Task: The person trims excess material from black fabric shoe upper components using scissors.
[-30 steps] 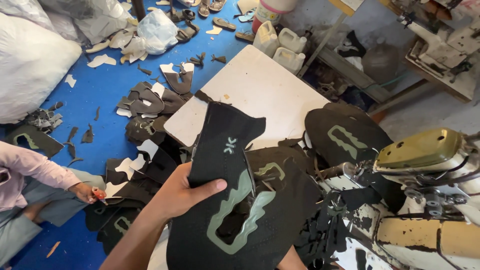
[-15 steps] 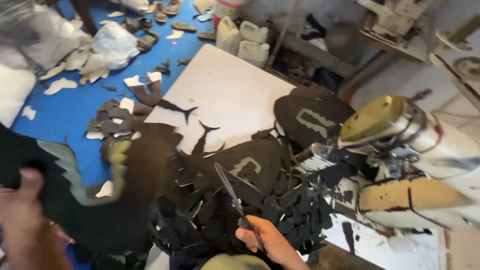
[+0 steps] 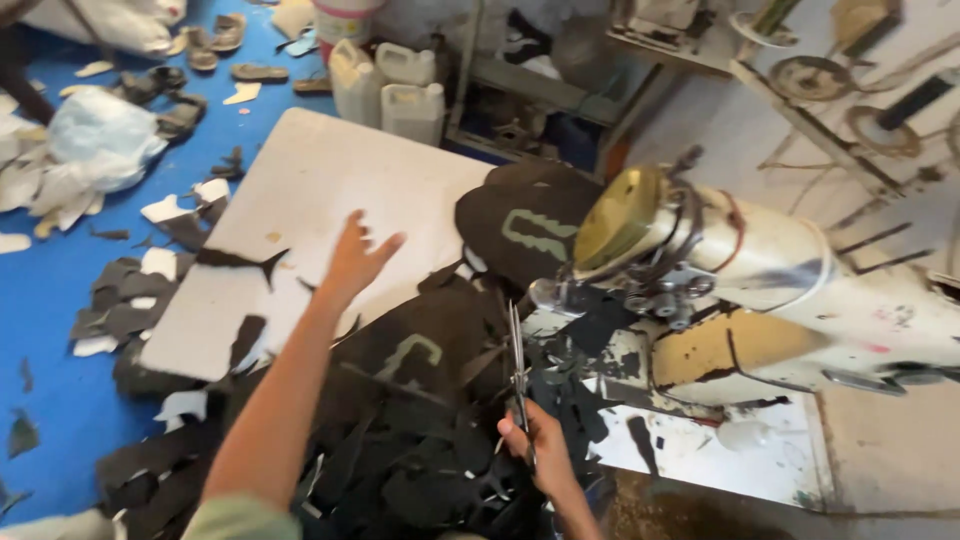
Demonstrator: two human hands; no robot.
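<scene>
While the left hand hangs over the white board with fingers spread and nothing in it, the right hand is wrapped around a pair of scissors, blades pointing up and closed. They're sitting right above the heap of black cut pieces, just beside the cream sewing machine. Scraps litter the blue floor.

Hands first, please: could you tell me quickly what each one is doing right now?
Left hand: open, fingers spread, empty, above the white board.
Right hand: closed on scissors, blades pointing up.
</scene>
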